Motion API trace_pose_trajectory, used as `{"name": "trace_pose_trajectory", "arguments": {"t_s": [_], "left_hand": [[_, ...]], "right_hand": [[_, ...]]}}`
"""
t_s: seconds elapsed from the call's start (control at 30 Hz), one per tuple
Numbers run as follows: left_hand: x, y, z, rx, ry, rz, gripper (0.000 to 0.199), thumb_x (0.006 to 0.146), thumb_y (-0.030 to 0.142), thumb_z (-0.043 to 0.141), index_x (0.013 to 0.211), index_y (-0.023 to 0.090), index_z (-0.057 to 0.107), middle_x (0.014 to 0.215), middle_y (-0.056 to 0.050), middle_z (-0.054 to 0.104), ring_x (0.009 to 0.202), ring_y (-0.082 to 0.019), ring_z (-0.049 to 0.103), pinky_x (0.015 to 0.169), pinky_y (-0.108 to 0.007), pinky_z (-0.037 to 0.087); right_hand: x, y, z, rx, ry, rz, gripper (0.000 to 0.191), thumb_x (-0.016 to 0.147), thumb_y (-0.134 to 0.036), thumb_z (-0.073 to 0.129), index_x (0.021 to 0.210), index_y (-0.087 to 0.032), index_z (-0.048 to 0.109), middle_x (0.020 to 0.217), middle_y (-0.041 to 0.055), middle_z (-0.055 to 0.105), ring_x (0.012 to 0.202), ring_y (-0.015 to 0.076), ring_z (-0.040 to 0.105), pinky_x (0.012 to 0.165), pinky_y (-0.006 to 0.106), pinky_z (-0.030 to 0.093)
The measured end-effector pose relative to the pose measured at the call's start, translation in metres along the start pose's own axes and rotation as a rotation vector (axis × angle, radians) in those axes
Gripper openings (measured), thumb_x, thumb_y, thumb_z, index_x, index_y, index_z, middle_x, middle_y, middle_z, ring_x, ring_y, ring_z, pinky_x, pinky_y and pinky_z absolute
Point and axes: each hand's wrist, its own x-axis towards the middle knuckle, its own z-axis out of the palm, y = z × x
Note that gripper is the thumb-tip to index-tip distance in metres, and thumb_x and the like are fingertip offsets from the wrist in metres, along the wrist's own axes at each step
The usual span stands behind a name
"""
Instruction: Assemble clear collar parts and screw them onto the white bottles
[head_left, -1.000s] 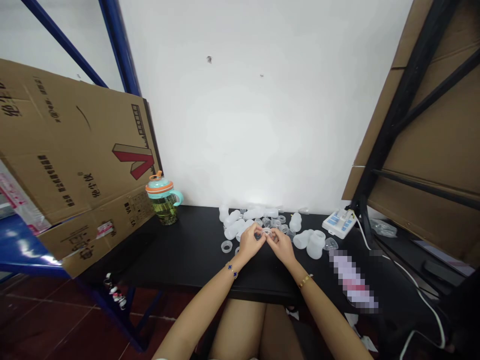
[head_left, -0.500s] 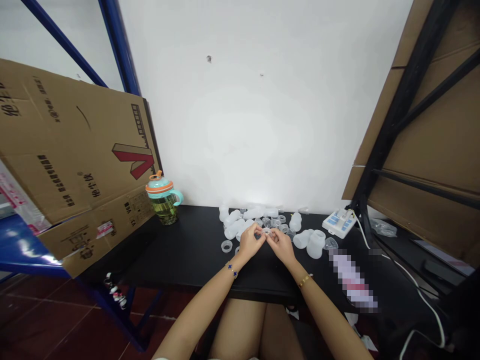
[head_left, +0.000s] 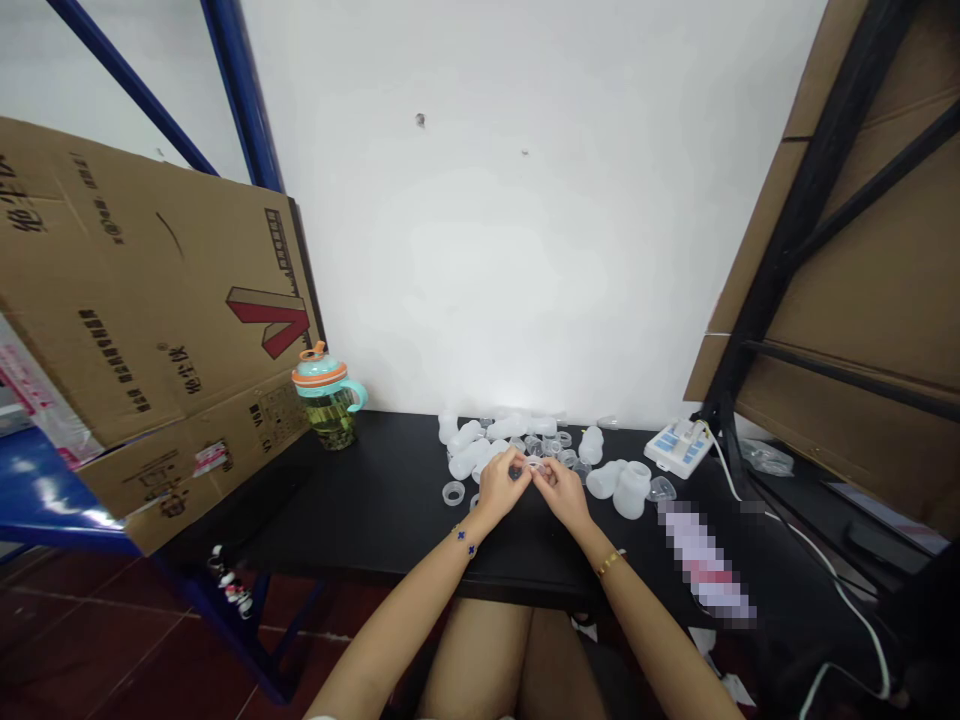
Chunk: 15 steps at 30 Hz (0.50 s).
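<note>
One clear ring (head_left: 533, 463), above the tabletop (head_left: 375, 500) — pinched between the fingertips of left hand (head_left: 501, 486) and right hand (head_left: 562, 492), apparently so both can steady or turn it — with translucent bottles (head_left: 632, 489) kept beyond and beside, presumably within reach.

A large V, partly red with a dark outline, stands on the cardboard box (head_left: 202, 290) at the left. On the same box run several lines of dark Chinese characters, turned sideways and too small or slanted to read surely, with a registered mark, ®, beside one bold group. Lower down, a small "V3" can be made out, and near it what looks like "V6". The pink-and-white sticker (head_left: 210, 458) and the red-printed tape (head_left: 45, 405) on the box carry marks too blurred to read.
</note>
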Motion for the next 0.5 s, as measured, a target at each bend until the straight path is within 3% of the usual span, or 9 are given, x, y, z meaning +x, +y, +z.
{"name": "trace_pose_trajectory", "arguments": {"t_s": [0.23,0.5], "left_hand": [[-0.002,0.0,0.001,0.152,0.054,0.055,0.017,0.089,0.022,0.06,0.103,0.026,0.069,0.092,-0.004,0.071,0.088,-0.023,0.065,0.077,-0.031,0.049],[-0.003,-0.003,0.003,0.1,0.036,0.052,0.02,0.087,0.022,0.061,0.107,0.025,0.062,0.097,-0.004,0.07,0.097,-0.023,0.065,0.086,-0.034,0.05]], "right_hand": [[0.001,0.009,0.004,0.018,0.01,0.02,0.033,0.093,-0.051,0.051,0.097,-0.022,0.065,0.071,-0.0002,0.063,0.052,0.0152,0.053,0.053,0.025,0.039],[0.001,0.01,0.005,0.057,0.015,0.032,0.037,0.095,-0.054,0.047,0.094,-0.021,0.063,0.071,0.0001,0.062,0.052,0.0152,0.055,0.052,0.024,0.04]]}}
